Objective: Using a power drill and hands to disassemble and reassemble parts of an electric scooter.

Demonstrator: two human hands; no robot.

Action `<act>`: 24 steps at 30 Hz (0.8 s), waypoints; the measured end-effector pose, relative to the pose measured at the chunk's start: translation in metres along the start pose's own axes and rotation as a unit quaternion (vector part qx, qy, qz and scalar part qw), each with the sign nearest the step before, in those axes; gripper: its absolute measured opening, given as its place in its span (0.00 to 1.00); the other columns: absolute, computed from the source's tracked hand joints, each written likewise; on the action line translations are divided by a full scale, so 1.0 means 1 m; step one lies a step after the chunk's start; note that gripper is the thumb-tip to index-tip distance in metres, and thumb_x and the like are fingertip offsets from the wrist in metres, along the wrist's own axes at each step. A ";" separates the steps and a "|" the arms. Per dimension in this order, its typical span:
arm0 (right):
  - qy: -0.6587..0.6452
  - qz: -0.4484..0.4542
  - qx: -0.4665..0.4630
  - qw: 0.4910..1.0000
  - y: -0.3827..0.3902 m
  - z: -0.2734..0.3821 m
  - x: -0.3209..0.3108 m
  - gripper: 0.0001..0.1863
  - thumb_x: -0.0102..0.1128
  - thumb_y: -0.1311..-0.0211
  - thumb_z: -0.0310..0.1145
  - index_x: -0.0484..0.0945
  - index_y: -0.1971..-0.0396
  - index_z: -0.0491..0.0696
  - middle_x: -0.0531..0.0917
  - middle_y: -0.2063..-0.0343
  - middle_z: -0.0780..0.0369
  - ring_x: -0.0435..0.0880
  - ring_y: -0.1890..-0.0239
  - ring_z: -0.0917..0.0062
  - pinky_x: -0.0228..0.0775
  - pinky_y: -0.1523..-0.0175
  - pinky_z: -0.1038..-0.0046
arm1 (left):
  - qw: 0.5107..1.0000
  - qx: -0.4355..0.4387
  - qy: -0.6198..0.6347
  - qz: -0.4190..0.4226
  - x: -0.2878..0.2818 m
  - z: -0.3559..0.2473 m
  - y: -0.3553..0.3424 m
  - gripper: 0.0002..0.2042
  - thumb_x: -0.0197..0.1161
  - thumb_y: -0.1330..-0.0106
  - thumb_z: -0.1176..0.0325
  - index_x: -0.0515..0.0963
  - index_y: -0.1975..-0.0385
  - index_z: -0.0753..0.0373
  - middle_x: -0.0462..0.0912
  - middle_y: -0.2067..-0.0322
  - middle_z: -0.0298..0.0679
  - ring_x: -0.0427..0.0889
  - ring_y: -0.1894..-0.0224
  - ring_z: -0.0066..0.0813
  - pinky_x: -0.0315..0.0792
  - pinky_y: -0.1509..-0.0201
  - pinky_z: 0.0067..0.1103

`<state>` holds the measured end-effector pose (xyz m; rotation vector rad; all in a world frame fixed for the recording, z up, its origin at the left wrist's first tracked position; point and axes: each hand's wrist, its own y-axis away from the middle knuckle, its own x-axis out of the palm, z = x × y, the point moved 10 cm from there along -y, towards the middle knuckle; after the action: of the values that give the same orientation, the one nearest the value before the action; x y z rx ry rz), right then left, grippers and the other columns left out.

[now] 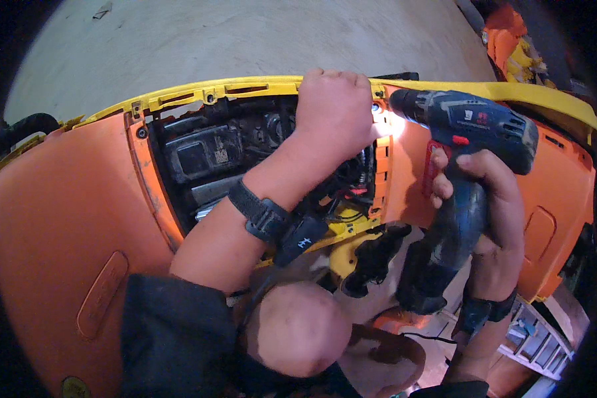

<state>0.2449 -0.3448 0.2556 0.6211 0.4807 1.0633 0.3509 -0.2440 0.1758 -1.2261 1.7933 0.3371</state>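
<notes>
My left hand [330, 109] grips the top of the yellow frame [251, 86], its fingers curled over the edge. My right hand [484, 179] holds a dark cordless drill [462, 119] by its handle. The drill's lamp lights an orange slotted strip [383, 172], and its chuck is just right of my left hand, close to a fastener. Whether the tip touches it, I cannot tell. Under my left forearm an opening shows dark components [199, 152] and cables. Orange panels [53, 245] flank the opening.
Orange and yellow pieces [504, 46] lie at the upper right, beyond the frame. A pale grey surface [245, 40] spans the top. At the lower right is a metal ladder-like object [537, 345]. My bare knee [298, 328] is below my left arm.
</notes>
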 end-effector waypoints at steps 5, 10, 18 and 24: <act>0.017 0.019 -0.018 1.000 -0.006 -0.003 -0.012 0.13 0.54 0.44 0.34 0.76 0.64 0.40 0.79 0.80 0.60 0.80 0.79 0.74 0.76 0.70 0.73 | 0.999 0.000 0.018 0.031 0.015 -0.002 -0.001 0.26 0.71 0.53 0.45 0.80 0.63 0.62 0.84 0.65 0.41 0.83 0.58 0.41 0.74 0.50 0.34; -0.008 0.034 -0.081 0.996 0.002 0.006 -0.011 0.17 0.51 0.45 0.32 0.75 0.58 0.39 0.79 0.78 0.59 0.79 0.78 0.73 0.76 0.69 0.72 | 0.999 -0.002 0.026 0.036 0.010 -0.006 -0.002 0.30 0.70 0.54 0.40 0.80 0.63 0.62 0.84 0.64 0.42 0.83 0.57 0.41 0.73 0.50 0.34; -0.014 0.067 -0.046 0.997 -0.003 0.000 -0.007 0.19 0.50 0.45 0.31 0.73 0.54 0.37 0.80 0.70 0.58 0.79 0.75 0.75 0.77 0.68 0.72 | 1.000 -0.002 0.023 0.016 0.009 -0.003 0.000 0.29 0.71 0.55 0.41 0.80 0.64 0.62 0.84 0.64 0.41 0.82 0.58 0.40 0.72 0.50 0.34; -0.020 0.071 -0.069 0.995 -0.004 0.001 -0.007 0.21 0.49 0.45 0.29 0.71 0.51 0.37 0.81 0.62 0.57 0.80 0.73 0.75 0.78 0.68 0.72 | 0.999 -0.006 0.027 0.016 0.010 -0.004 0.000 0.28 0.71 0.55 0.42 0.80 0.64 0.61 0.83 0.65 0.40 0.83 0.58 0.39 0.72 0.49 0.33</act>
<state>0.2455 -0.3526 0.2546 0.5592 0.3290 1.2062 0.3480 -0.2526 0.1706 -1.2267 1.8626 0.3370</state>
